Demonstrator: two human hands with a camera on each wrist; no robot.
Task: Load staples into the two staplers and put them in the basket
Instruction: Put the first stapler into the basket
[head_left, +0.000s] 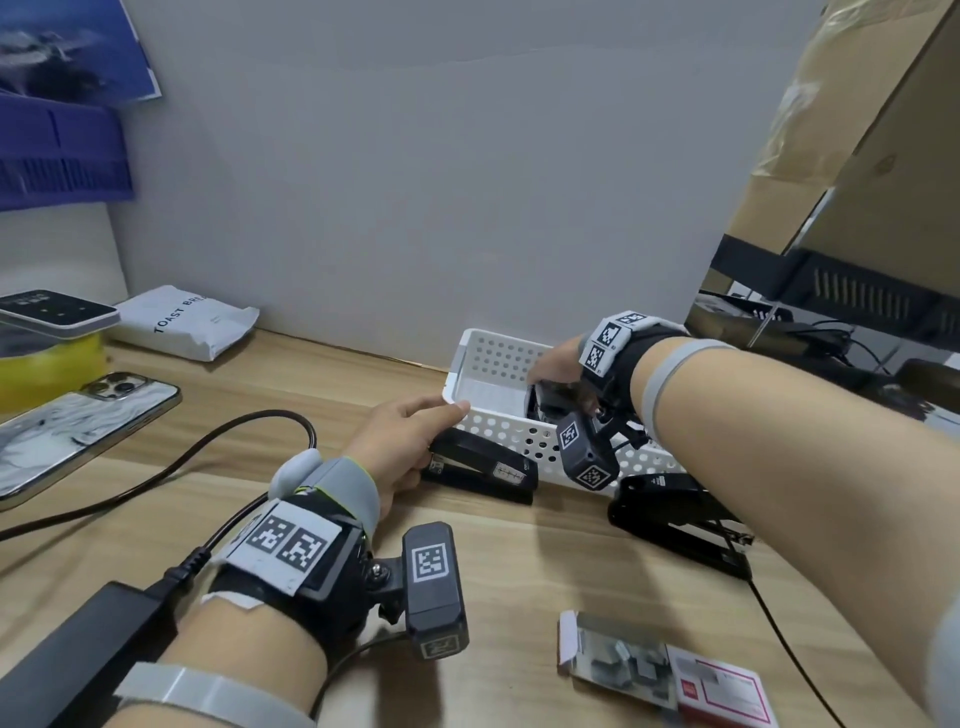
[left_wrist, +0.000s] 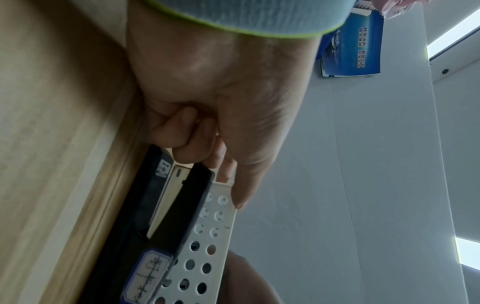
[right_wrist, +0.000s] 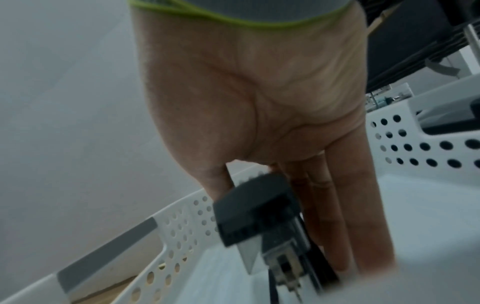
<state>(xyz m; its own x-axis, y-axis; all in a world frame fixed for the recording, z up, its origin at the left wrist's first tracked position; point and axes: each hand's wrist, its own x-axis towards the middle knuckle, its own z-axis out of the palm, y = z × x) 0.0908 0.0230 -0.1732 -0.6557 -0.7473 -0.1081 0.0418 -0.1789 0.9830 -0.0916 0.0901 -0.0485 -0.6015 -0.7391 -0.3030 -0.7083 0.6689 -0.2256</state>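
A white perforated basket (head_left: 480, 413) stands on the wooden desk against the grey partition. My right hand (head_left: 556, 384) reaches down into it and grips a black stapler (head_left: 545, 402) between the thumb and fingers (right_wrist: 337, 205); the stapler (right_wrist: 262, 216) hangs nose-down just above the basket floor (right_wrist: 415, 216). My left hand (head_left: 441, 410) pinches the basket's near-left corner, with the thumb (left_wrist: 244, 185) on the rim (left_wrist: 221, 197) and the other fingers curled. A second black stapler (head_left: 483, 467) lies shut along the basket's front wall, under that hand. Another stapler (head_left: 675, 525) lies opened on the desk to the right.
An opened box of staples (head_left: 660, 670) lies at the front right. A phone (head_left: 78, 431), a black cable (head_left: 208, 452) and a power adapter (head_left: 78, 649) occupy the left. A white bread packet (head_left: 187, 322) lies at the back left; a cardboard box (head_left: 857, 156) leans at the right.
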